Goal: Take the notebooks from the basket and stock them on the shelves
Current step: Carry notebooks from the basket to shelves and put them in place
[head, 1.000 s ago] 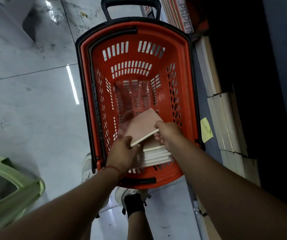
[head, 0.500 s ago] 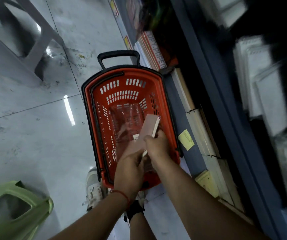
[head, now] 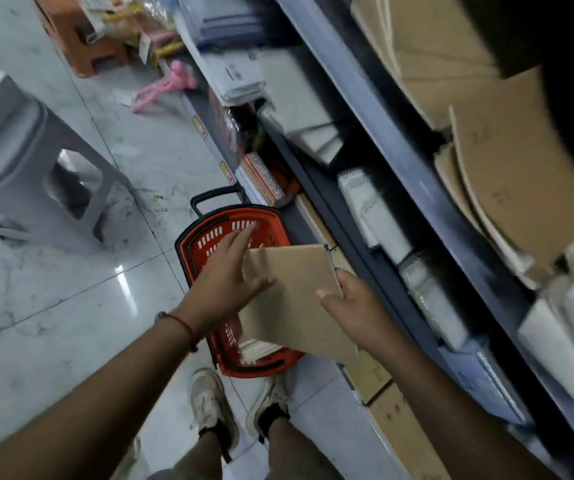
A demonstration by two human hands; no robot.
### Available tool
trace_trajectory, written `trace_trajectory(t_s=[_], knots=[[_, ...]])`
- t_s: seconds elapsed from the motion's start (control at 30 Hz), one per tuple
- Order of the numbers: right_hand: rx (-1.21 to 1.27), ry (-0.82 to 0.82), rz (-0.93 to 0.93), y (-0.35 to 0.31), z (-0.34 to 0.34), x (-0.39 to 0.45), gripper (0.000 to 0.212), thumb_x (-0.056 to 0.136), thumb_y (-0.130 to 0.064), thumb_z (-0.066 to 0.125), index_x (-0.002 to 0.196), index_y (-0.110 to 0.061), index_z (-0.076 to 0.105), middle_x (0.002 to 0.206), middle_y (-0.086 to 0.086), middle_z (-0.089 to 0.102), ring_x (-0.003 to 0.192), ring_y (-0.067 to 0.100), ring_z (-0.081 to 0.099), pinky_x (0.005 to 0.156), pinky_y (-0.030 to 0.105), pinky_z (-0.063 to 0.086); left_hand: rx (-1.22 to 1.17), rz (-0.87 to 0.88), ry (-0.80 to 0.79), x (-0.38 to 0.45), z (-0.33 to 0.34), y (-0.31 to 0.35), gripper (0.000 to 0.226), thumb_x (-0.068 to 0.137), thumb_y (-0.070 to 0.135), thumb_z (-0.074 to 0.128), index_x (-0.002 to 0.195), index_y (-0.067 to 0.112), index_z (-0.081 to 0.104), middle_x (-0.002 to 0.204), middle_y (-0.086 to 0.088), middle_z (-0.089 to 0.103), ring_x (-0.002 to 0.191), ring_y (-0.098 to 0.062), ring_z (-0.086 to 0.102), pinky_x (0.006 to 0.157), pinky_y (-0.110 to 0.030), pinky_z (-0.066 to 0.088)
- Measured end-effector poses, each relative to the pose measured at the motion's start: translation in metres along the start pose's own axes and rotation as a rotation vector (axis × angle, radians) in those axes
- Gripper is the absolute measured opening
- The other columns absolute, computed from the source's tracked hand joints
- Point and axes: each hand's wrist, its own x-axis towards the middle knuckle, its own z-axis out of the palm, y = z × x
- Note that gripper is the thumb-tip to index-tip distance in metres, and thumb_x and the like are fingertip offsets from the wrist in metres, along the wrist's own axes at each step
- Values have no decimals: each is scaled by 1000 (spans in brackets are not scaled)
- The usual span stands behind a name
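Head view: brown notebook (head: 296, 299) held up above the red basket (head: 202, 237), well clear of its rim, cover facing up. Pinched at its right edge by the right hand (head: 354, 306), thumb on the cover and fingers hidden beneath. Left hand (head: 226, 275) with fingers straight and spread, lying against the left part of the cover, steadying rather than clasping. Long axis running from near the body up and away toward the far end of the basket, roughly parallel to the shelves (head: 375, 140). Shelves lying to the right of the notebook, beyond the right hand, so that hand the nearer one for placing. Stacks of brown covers (head: 507, 161) visible on a higher level, probably the target. More notebooks (head: 259, 349) left in the near end of the basket, pale page edges showing.
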Motion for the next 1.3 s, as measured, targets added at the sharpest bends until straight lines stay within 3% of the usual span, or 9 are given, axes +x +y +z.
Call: trace_trajectory(t_s=[0.17,0.37,0.47,0.57,0.7,0.9,1.03,1.17,1.3], knots=[[-50,-2,-144,-62,-60,-82,20,101,-25,55,110,-41,63,101,-18,67,92,-1,63,78,29,52,23,31,-294,-18,-73,46,100,76,44,82,154,43,20,154,7,40,138,-20,42,108,-47,45],[24,93,-232,-103,-117,-165,20,98,-25,59,107,-42,66,99,-19,72,87,-2,68,68,19,51,50,190,-463,-57,-94,109,30,72,59,74,97,43,70,93,22,70,89,5,64,73,-17,51],[55,175,-257,-113,-141,-201,20,96,-19,62,103,-37,69,94,-20,73,83,-3,68,64,10,48,-61,208,-471,-74,-94,140,59,55,83,72,96,40,73,97,15,73,90,-5,69,78,-24,56],[20,285,-272,-116,-167,-235,12,91,-25,70,100,-33,73,92,-17,74,81,0,69,66,14,51,-178,205,-484,-94,-86,170,62,65,66,77,106,20,73,105,0,75,96,-19,72,87,-48,58],[-48,367,-177,-93,-210,-299,13,86,-38,74,84,-25,74,77,-13,72,68,3,67,61,24,48,-293,235,-519,-123,-68,219,20,85,36,77,102,25,76,105,-2,76,92,-22,74,75,-39,62],[528,533,-186,-14,-223,-408,28,77,-26,71,103,-18,74,102,4,76,98,18,71,85,30,58,-443,189,-534,-176,-22,278,65,40,51,88,95,17,77,96,-13,77,82,-32,74,66,-46,58],[747,601,-189,32,-190,-460,40,81,-22,68,121,-17,66,115,5,73,110,25,68,96,40,52,-546,161,-566,-225,33,316,85,11,63,94,87,28,79,93,-11,77,79,-25,74,81,-48,54],[895,691,-207,67,-173,-502,48,78,-13,73,124,-18,60,118,3,72,110,21,68,87,32,55,-590,195,-612,-270,74,352,81,23,58,96,94,24,79,99,-9,77,91,-30,73,83,-45,55],[901,774,-228,91,-170,-554,52,79,-8,69,128,-18,55,118,1,72,110,19,68,86,28,56,-590,232,-596,-313,109,388,49,60,23,91,103,11,73,97,-9,77,96,-34,72,72,-40,57]])
